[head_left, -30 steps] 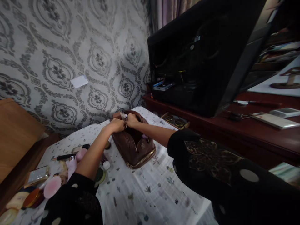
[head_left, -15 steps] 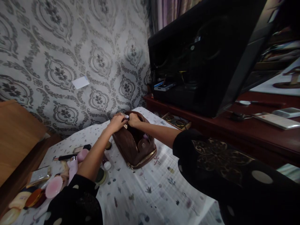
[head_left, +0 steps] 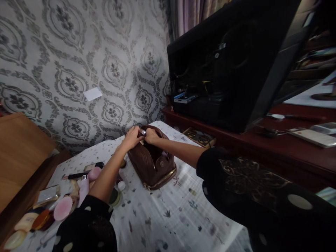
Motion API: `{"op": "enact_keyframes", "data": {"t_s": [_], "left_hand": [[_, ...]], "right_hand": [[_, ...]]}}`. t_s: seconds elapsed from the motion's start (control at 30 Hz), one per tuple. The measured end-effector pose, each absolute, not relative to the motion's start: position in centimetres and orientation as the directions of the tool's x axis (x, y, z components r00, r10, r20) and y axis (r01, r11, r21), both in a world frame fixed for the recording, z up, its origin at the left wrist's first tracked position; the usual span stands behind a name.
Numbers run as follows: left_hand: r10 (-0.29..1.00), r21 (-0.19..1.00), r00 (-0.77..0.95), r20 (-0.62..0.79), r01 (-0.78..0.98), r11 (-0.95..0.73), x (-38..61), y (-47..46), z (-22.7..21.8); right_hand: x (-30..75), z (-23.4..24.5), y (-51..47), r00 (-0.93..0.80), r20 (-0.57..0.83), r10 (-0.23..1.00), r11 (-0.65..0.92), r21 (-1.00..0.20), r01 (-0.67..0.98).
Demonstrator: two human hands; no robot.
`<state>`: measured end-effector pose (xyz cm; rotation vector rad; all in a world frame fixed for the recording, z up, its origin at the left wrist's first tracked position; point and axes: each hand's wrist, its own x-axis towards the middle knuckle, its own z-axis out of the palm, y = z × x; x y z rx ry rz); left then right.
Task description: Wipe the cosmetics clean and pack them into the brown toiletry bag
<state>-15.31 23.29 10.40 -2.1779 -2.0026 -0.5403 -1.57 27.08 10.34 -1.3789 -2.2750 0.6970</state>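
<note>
A brown leather bag [head_left: 141,161] with gold zips stands on the white printed cloth, its top gaping. My left hand [head_left: 132,137] is closed on the bag's far left rim, thumb toward the opening. Just inside the mouth is my right hand [head_left: 151,135], fingers curled down and close to the left thumb; whatever they hold is hidden. A shiny silvery piece [head_left: 143,132] shows between the two hands. Inside the bag, a flap with a round snap [head_left: 161,163] and something pale purple [head_left: 164,154] are visible.
Cosmetics lie at the left, among them a pink round case [head_left: 63,208], a lilac tube [head_left: 84,187] and an amber jar [head_left: 42,220]. A large black screen [head_left: 225,77] stands on the red-brown desk [head_left: 294,140]. An open drawer [head_left: 201,137] holds small items.
Both hands stay at the bag's mouth with almost the same grip. The whole view has shifted slightly, so everything sits a little further right.
</note>
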Motion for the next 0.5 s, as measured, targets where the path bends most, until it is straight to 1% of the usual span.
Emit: {"op": "enact_keyframes", "data": {"t_s": [0.1,0.27,0.4,0.5], "left_hand": [[0.928,0.173,0.078,0.365,0.973,-0.15,-15.2,23.1,10.4],[0.911,0.222,0.119,0.395,0.95,-0.22,-14.9,22.7,10.7],[0.893,0.283,0.06,0.446,0.937,-0.204,-14.9,22.2,11.0],[0.876,0.343,-0.016,0.482,0.924,-0.171,-15.7,21.1,11.5]], "right_hand": [[-1.3,10.5,26.8,-0.476,0.027,0.879,0.397,-0.594,0.7],[-1.1,11.0,26.6,-0.481,0.04,0.876,0.407,-0.595,0.693],[-1.0,11.4,26.7,-0.466,0.046,0.883,0.401,-0.589,0.702],[-1.1,11.4,26.6,-0.451,0.052,0.891,0.395,-0.578,0.714]]}}
